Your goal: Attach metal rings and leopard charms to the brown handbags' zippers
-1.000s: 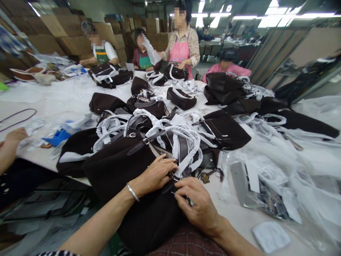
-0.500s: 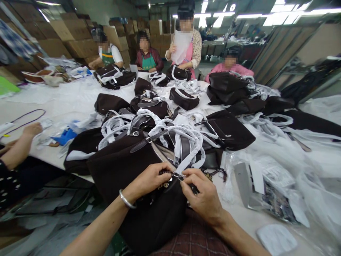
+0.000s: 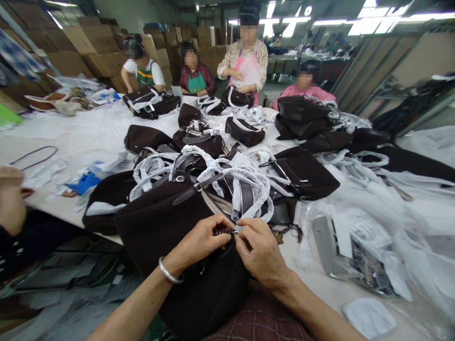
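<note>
A large dark brown handbag [image 3: 152, 213] leans tilted across my lap and the table edge, its handles [image 3: 245, 182] wrapped in white paper. My left hand [image 3: 204, 239], with a silver bangle at the wrist, is closed on a bag charm with a dark braided cord [image 3: 222, 231] at the bag's opening. Against its fingertips, my right hand [image 3: 261, 248] pinches a small metal clasp [image 3: 234, 231], mostly covered by the fingers. Just right of the bag, another charm [image 3: 277, 235] with a flower-shaped metal piece lies on the table.
More dark bags [image 3: 302, 173] are piled ahead. At right are a grey box [image 3: 325, 246], a plastic bag of small parts [image 3: 369, 270] and a white pad [image 3: 368, 318]. A neighbour's hand [image 3: 12, 199] is at left; several co-workers sit or stand across the table [image 3: 88, 137].
My right hand has shifted slightly left and up, its fingers now closer to my left hand's. The neighbour's hand at left has drawn back. Across the table, the standing co-worker has lowered a white sheet.
</note>
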Demonstrator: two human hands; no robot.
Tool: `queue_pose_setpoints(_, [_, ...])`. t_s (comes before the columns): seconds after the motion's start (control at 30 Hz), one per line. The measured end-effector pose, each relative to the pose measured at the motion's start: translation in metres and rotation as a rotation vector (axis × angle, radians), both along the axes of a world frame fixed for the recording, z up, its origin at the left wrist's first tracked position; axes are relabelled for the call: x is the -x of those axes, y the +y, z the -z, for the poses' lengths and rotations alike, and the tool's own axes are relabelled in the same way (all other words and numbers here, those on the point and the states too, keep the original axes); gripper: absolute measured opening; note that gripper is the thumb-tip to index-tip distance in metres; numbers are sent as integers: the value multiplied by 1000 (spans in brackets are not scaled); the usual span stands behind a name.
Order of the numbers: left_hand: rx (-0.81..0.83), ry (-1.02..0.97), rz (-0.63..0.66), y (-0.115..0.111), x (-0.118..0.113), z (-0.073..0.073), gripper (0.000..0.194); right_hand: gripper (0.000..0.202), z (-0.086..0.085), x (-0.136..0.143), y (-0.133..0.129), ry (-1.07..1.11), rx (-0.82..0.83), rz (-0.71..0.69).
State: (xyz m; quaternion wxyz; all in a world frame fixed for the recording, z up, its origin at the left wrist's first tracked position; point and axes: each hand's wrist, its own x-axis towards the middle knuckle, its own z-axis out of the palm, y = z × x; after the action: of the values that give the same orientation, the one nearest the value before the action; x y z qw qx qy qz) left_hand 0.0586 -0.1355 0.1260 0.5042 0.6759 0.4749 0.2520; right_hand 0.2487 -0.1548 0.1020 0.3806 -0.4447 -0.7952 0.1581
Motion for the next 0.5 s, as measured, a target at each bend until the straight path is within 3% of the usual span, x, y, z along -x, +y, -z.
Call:
queue_pose_setpoints(0.1, [-24, 4, 17, 3, 1, -2, 18, 16, 1, 1, 2, -35, -10, -8])
queue_pose_setpoints(0.2, [27, -33, 3, 7, 2, 1, 31, 15, 1, 2, 2, -65, -21, -36])
queue_pose_setpoints(0.37, [118, -61, -21, 11, 5, 10, 19, 13, 2, 3, -1, -94, -27, -74])
queue_pose_setpoints(0.5, [93, 19, 20, 10, 2, 4, 15, 14, 3, -1, -1, -72, 5, -106])
